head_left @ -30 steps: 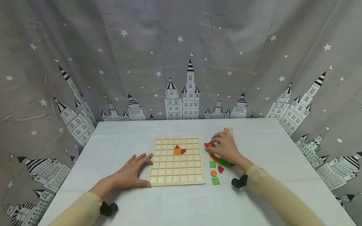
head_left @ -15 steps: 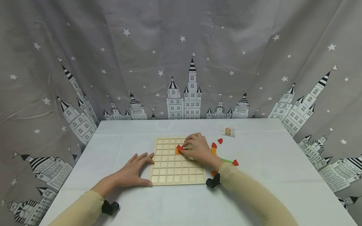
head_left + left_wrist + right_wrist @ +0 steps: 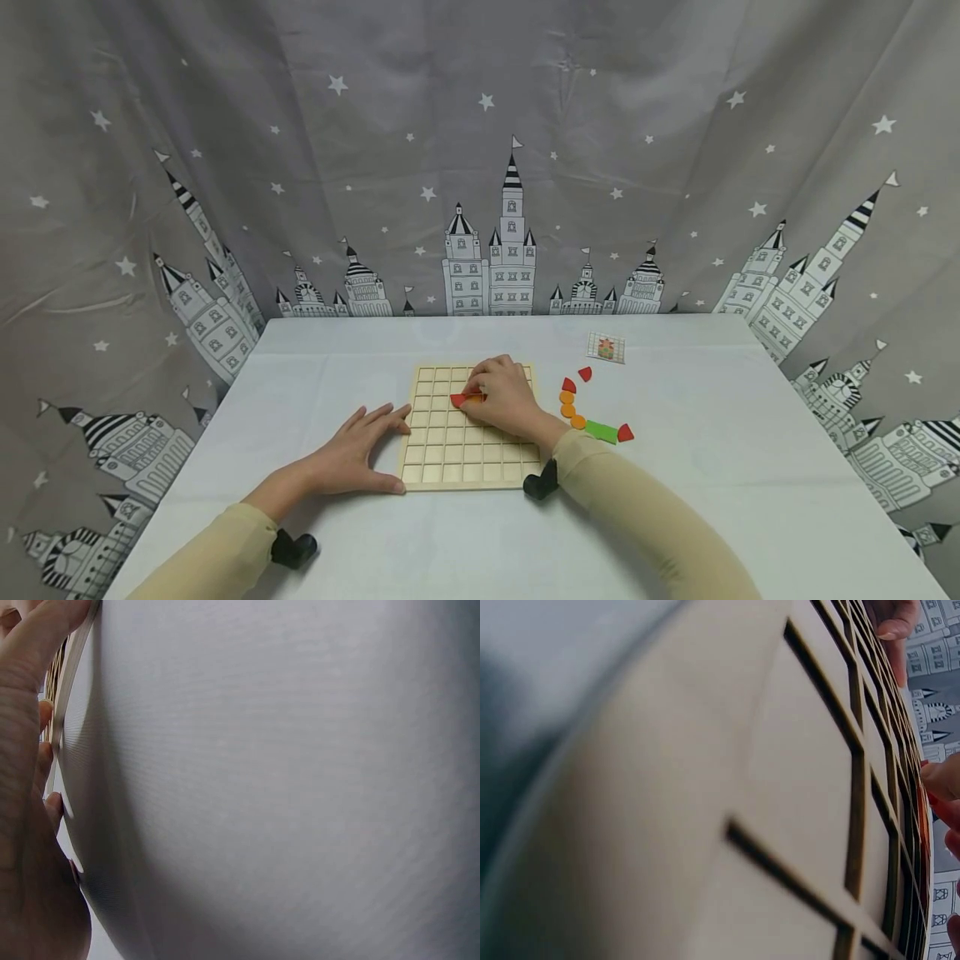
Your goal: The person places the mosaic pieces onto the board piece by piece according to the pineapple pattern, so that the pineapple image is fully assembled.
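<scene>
A: The right hand moved a little left, and so did its red piece. A blink ago that piece was over the orange square. Now it's on the left side of it.

B: Is the hand holding it?

A: Yes, the thumb and fingers pinch it, low over the wooden grid board, in the upper part.

B: And the left hand?

A: It's spread wide, with its fingers and thumb touching the board's left edge.

B: What's on the tabletop to the right?

A: Three orange circles in a bent row, a long green piece and three red quarter-circles. A little picture card lies behind them.
</scene>
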